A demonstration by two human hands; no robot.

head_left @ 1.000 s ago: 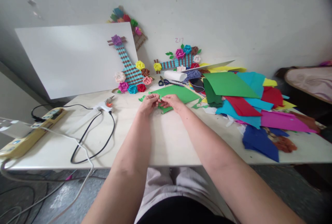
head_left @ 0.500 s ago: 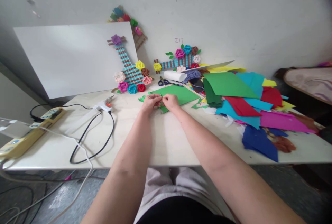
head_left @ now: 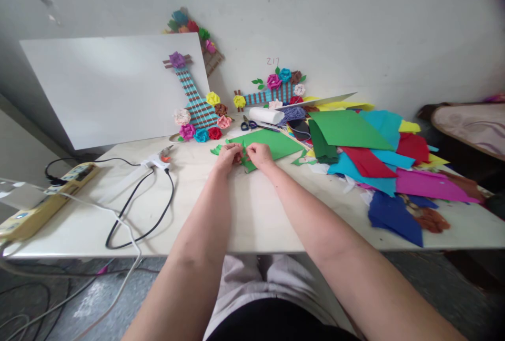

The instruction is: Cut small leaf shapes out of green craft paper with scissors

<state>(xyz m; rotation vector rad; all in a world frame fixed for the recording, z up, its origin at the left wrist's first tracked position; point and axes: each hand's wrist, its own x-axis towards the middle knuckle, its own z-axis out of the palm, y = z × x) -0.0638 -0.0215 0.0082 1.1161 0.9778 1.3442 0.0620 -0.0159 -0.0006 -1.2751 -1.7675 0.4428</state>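
Observation:
My left hand (head_left: 228, 154) and my right hand (head_left: 258, 153) meet at the middle of the pale table (head_left: 252, 214), fingers pinched together on a small green paper piece (head_left: 244, 158). The piece lies over the near corner of a flat green paper sheet (head_left: 276, 143). A few small green paper leaves (head_left: 216, 149) lie just left of my left hand. Both forearms reach straight out from my body.
A glue gun (head_left: 160, 160) with a black cable and a power strip (head_left: 43, 201) lie at left. A white board (head_left: 106, 88), guitar-shaped craft pieces with paper roses (head_left: 197, 112), scissors (head_left: 249, 124) and a white roll (head_left: 266, 115) stand behind. Several coloured paper sheets (head_left: 379, 162) cover the right side.
My hands have drawn closer together and lowered slightly toward the table, still pinching the small green piece. Nothing else has moved.

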